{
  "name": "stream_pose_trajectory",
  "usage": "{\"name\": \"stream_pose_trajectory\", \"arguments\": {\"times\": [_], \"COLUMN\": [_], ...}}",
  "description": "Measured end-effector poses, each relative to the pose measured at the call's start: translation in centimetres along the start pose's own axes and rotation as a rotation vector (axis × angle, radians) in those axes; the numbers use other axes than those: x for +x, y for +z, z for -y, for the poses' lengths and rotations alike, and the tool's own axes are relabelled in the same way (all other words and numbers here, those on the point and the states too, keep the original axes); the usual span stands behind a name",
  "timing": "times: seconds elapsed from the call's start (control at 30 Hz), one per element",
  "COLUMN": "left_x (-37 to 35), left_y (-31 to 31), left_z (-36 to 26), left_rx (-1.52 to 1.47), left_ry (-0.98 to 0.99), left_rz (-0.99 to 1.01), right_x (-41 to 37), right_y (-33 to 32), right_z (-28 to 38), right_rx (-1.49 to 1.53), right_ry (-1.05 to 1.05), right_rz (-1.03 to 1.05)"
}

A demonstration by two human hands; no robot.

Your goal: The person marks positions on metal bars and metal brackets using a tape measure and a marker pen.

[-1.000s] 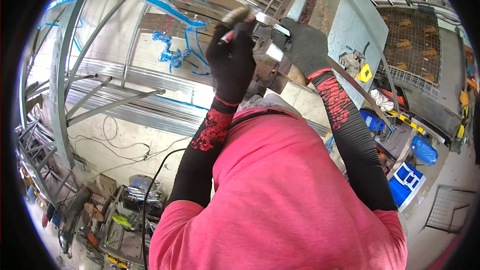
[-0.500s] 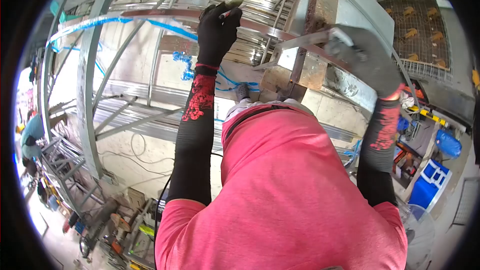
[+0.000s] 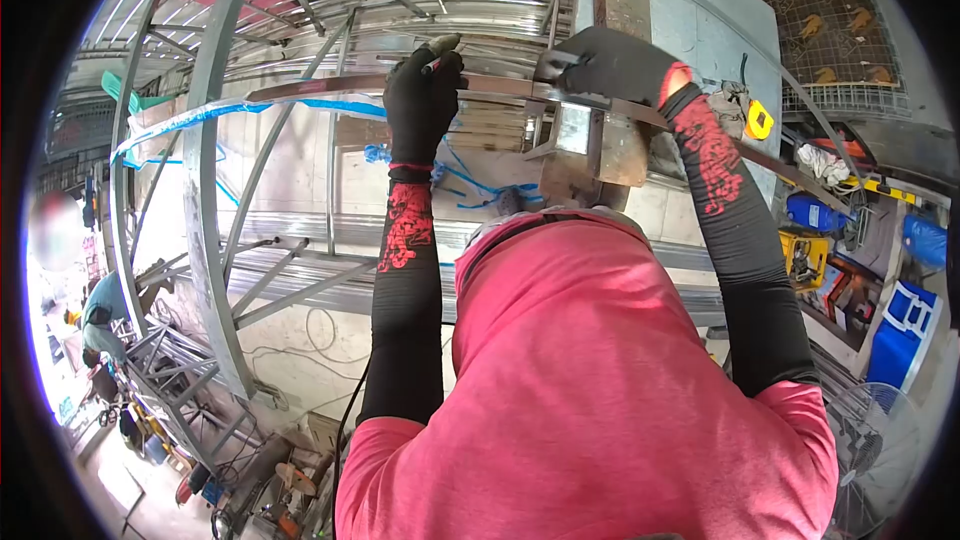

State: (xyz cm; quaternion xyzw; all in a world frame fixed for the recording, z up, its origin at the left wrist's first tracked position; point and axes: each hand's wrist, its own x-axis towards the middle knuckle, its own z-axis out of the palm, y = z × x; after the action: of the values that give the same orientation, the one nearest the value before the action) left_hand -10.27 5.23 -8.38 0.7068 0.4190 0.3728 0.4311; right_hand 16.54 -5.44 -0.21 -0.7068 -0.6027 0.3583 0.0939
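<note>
At far centre, your left hand (image 3: 422, 90) closes on the flat metal strip (image 3: 320, 88) with a marker (image 3: 433, 65) pinched in the same fist, and your right hand (image 3: 615, 65) clamps it further right, so that divided left grip may let it twist and slip.

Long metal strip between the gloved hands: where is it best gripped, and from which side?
Grip the metal strip near its middle with both hands apart, as the left hand and right hand do, closing over its flat face from the near edge. It is long, thin and bowed, so one end grip would likely let it sag or twist.
</note>
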Motion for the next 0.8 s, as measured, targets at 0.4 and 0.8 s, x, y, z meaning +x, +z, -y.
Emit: {"name": "stream_pose_trajectory", "arguments": {"times": [0.4,0.8], "left_x": [0.1,0.2], "left_y": [-0.3,-1.4], "left_z": [0.8,0.7], "left_rx": [0.183,0.277], "left_ry": [0.235,0.277], "left_rz": [-0.046,0.076], "right_x": [0.9,0.2], "right_y": [3.2,2.3], "right_z": [-3.0,-0.9], "right_rx": [0.073,-0.086], "right_ry": [-0.229,-0.156], "right_rz": [0.044,0.044]}}
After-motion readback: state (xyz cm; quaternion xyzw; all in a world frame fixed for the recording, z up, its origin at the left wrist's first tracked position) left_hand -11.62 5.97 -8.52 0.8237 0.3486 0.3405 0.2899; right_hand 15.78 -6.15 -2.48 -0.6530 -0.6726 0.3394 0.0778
